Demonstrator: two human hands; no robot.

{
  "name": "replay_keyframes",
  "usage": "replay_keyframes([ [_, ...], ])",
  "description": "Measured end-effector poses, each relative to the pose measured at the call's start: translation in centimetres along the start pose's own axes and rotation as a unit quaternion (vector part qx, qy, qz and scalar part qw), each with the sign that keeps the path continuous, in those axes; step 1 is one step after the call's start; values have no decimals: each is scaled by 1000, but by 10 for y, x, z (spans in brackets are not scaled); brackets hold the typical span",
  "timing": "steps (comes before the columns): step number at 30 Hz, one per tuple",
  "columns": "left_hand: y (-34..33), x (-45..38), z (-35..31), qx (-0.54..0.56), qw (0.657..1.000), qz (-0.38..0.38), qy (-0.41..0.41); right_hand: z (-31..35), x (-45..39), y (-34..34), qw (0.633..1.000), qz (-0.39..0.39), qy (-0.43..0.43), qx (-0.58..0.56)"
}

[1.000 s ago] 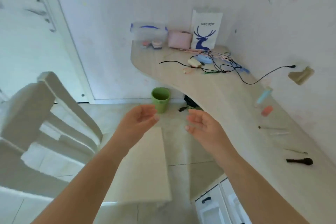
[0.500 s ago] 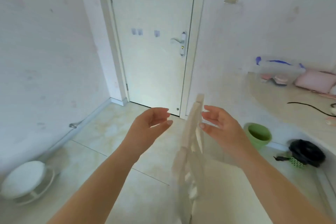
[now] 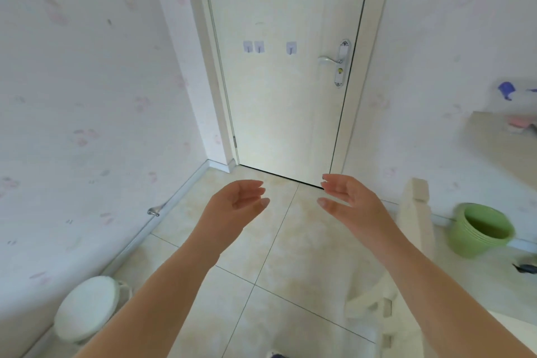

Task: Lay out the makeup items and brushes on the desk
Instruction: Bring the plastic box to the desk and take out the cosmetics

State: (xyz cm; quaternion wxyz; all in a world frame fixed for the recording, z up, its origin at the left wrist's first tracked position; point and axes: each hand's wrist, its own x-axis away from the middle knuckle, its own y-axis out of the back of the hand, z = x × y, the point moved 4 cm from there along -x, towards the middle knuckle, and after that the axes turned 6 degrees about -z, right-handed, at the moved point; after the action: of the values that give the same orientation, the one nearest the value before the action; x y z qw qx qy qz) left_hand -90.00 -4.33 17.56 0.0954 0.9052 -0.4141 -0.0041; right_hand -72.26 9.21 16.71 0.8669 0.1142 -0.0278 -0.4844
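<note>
My left hand [image 3: 235, 206] and my right hand [image 3: 348, 203] are raised side by side over the tiled floor, palms facing each other, fingers loosely curled and apart, holding nothing. I face a closed white door [image 3: 284, 67]. Only the end of the beige desk [image 3: 499, 139] shows at the far right edge, with a pink item [image 3: 520, 122] on it. No brushes are visible.
A white chair back [image 3: 412, 241] stands just right of my right forearm. A stack of green buckets [image 3: 479, 229] sits on the floor under the desk end. A round white object [image 3: 84, 308] lies by the left wall.
The view has swung left, away from the desk toward the door. The desk with its makeup items has slid almost out of sight. Both hands stay raised and empty.
</note>
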Motion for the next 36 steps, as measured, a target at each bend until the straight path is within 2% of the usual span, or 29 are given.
replay_keyframes([
  [7, -22, -114, 3, -16, 999, 47, -1, -26, -104, -2, 999, -10, -12, 34],
  [13, -98, -249, -29, -24, 989, 146, -23, -34, -213, 56, 993, -111, -28, 32],
  [16, -152, -309, -52, -14, 980, 197, -32, -37, -257, 92, 987, -152, -42, 33],
  [24, -305, -398, -87, -1, 941, 337, -34, -66, -313, 195, 953, -287, -96, 11],
  [31, -467, -471, -104, -26, 894, 442, -59, -101, -362, 310, 897, -430, -102, 20],
  [36, -575, -493, -138, -33, 857, 510, -73, -113, -386, 389, 854, -503, -124, 43],
])
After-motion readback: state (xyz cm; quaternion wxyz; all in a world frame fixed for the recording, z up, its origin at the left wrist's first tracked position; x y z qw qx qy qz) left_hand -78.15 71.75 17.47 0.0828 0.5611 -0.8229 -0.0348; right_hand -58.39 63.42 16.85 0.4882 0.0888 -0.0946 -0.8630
